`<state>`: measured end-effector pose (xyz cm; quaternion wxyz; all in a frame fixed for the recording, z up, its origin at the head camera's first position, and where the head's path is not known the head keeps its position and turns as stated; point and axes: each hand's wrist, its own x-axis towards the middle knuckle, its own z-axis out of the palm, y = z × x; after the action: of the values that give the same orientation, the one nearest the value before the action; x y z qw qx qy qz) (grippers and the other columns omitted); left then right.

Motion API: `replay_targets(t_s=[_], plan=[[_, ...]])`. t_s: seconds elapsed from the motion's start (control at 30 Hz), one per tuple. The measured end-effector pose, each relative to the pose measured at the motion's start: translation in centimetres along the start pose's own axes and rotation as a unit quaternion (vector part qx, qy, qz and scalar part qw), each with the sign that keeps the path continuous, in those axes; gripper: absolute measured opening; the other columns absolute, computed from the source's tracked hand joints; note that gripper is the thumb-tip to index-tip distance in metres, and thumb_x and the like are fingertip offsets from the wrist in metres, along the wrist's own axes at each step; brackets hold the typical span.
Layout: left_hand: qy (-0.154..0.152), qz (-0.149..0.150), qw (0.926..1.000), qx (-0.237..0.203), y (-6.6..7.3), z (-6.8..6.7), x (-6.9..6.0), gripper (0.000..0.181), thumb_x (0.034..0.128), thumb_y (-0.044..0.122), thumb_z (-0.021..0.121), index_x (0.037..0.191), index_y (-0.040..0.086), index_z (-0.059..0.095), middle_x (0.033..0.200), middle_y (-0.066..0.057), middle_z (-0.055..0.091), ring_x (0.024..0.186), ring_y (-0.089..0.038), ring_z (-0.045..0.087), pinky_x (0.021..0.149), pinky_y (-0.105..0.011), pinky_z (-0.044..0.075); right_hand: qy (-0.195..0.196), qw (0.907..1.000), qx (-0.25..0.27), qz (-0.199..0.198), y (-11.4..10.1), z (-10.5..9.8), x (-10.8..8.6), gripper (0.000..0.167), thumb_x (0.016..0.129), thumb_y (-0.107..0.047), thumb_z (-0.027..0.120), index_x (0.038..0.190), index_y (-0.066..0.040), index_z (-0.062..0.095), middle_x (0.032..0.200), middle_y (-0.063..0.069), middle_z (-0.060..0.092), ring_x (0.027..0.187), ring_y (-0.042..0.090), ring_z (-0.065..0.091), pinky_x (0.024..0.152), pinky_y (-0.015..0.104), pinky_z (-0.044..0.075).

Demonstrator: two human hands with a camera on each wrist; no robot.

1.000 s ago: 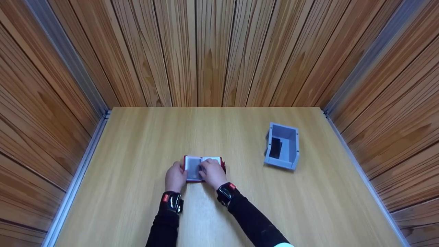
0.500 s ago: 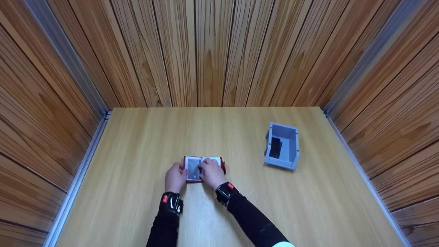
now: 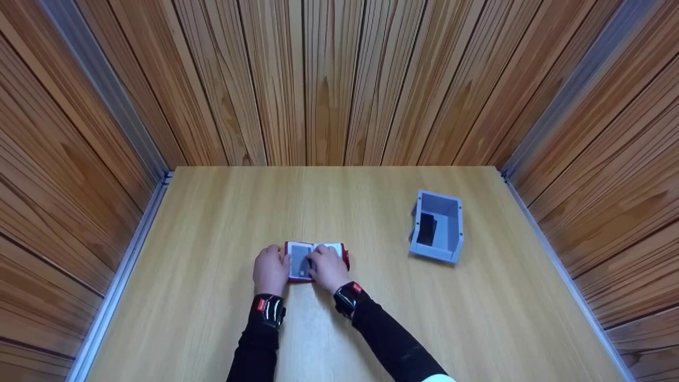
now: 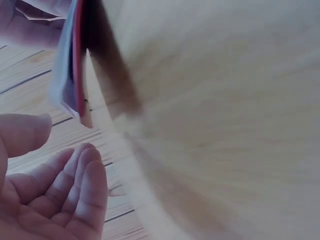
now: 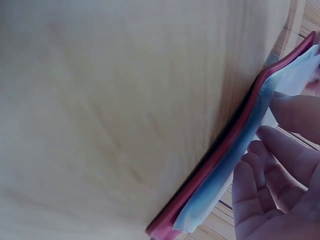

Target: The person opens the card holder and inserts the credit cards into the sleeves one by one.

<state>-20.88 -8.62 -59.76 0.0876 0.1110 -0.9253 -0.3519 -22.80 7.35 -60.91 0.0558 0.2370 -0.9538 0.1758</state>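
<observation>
Red-covered booklet [image 3: 298, 260], spread, pale translucent pages [image 3: 300, 253] | left hand [image 3: 270, 271]: relaxed, empty, just beside | right hand [image 3: 330, 269]: at pages, grip unclear

Booklet [image 3: 298, 260] lies open on the table [image 3: 339, 207]. From it: left hand [image 3: 270, 271] just off its left edge, right hand [image 3: 330, 269] over right half, bin [image 3: 434, 254] well right and farther back with flat piece [image 3: 426, 229] inside, plank wall [image 3: 323, 79] behind.
</observation>
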Motion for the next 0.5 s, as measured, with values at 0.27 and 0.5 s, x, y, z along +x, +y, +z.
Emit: replay_targets(t_s=[0.27,0.5], plan=[[-0.002,-0.004,1.0000,0.006,0.34,0.40,0.04,0.034,0.0871,0.016,0.075,0.108,-0.008,0.065,0.097,-0.021,0.065,0.091,-0.036,0.063,0.080,-0.047,0.050,0.026,0.9995,-0.006,-0.019,0.21,0.14,-0.12,0.027,0.080,-0.017,0.081,0.104,-0.008,0.074,0.100,0.005,0.061,0.090,0.024,0.056,0.076,0.034,0.050],[-0.011,-0.033,0.9989,-0.030,-0.35,0.83,0.12,0.019,0.0853,0.013,0.075,0.084,-0.001,0.062,0.076,-0.011,0.063,0.074,-0.031,0.061,0.068,-0.045,0.046,0.017,0.9998,0.001,-0.014,0.08,0.01,-0.06,0.029,0.080,-0.016,0.081,0.107,-0.007,0.074,0.102,0.006,0.062,0.091,0.024,0.057,0.078,0.033,0.050]])
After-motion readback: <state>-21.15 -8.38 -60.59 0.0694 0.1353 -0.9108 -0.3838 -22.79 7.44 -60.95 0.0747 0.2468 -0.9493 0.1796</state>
